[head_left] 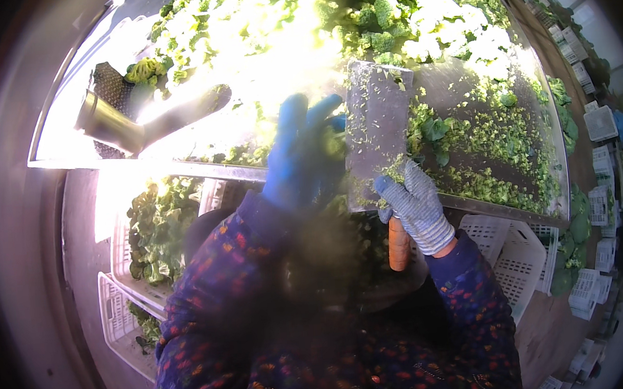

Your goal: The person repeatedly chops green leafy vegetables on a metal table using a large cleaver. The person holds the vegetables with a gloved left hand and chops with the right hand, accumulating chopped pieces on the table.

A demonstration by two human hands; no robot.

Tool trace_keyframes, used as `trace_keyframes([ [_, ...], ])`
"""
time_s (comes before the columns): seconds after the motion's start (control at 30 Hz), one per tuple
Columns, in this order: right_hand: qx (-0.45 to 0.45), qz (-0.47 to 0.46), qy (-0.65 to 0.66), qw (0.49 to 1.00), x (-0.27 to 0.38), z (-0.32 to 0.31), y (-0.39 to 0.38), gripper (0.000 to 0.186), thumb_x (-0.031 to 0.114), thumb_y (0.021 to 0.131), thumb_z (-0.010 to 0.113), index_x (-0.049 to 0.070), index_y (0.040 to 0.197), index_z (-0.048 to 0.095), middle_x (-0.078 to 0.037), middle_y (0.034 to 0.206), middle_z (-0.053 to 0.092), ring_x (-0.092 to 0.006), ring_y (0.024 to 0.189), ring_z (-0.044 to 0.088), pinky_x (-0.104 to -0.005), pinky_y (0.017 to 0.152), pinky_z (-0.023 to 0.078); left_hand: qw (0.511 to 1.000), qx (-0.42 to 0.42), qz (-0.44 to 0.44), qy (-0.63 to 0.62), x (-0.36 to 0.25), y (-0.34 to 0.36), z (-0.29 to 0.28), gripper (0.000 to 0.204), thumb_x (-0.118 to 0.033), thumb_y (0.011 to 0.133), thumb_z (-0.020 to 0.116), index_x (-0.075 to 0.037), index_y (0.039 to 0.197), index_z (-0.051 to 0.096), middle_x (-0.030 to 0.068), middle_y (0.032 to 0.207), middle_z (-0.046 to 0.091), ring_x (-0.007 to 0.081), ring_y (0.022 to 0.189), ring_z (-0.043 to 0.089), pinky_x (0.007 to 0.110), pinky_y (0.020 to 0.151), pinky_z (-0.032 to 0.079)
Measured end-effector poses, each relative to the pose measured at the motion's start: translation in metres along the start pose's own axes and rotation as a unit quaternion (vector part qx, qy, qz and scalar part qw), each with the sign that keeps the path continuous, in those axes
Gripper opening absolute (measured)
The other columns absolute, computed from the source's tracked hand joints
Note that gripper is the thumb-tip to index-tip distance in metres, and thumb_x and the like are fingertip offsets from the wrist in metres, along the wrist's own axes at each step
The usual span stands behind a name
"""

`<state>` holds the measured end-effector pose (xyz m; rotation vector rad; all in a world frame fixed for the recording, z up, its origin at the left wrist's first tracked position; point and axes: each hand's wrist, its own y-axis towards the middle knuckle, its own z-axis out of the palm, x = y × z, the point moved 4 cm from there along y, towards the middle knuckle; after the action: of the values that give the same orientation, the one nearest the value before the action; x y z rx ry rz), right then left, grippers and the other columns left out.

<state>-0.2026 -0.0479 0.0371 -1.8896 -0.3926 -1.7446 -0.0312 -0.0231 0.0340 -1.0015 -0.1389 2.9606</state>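
One knit-gloved right hand (pixel 420 212), head view: your fingers close around the cleaver (pixel 380 121) near its orange-brown handle (pixel 399 248). The cleaver extends over the steel table (pixel 216 171), beside broccoli crumbs (pixel 495 135). One blue-gloved left hand (pixel 291 160), left of the cleaver: upper fingers parted; whether you pinch the green lump (pixel 333 146), blurred, cannot be told. Advised: grip firmly; keep your left fingertips off the cutting line. Obscured: broccoli pile (pixel 378 13), partly lost in glare; your lap, smeared dark; cutting edge, indistinct.
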Motion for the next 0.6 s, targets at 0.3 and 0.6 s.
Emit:
trace_keyframes([
  [0.3, -0.059, 0.047, 0.105, 0.992, -0.001, -0.015, 0.002, 0.027, 0.014, 0.087, 0.059, 0.004, 0.111, 0.055, -0.003, 0.080, 0.057, -0.0103, 0.055, 0.054, -0.0243, 0.047, 0.045, 0.989, 0.144, -0.015, 0.001, 0.008, 0.004, -0.017, 0.058, -0.042, 0.094, 0.039, -0.001, 0.135, 0.037, 0.0170, 0.122, 0.052, 0.0195, 0.100, 0.053, 0.032, 0.089, 0.042],
  [0.6, -0.074, 0.028, 0.036, 0.996, 0.020, -0.033, -0.005, 0.037, 0.010, 0.086, 0.060, 0.002, 0.121, 0.051, -0.006, 0.088, 0.061, -0.0105, 0.055, 0.054, -0.0242, 0.047, 0.046, 0.992, 0.006, -0.108, -0.058, 0.002, -0.012, 0.012, 0.072, -0.056, 0.090, 0.037, 0.001, 0.134, 0.038, 0.0180, 0.131, 0.046, 0.0277, 0.115, 0.049, 0.036, 0.099, 0.039],
])
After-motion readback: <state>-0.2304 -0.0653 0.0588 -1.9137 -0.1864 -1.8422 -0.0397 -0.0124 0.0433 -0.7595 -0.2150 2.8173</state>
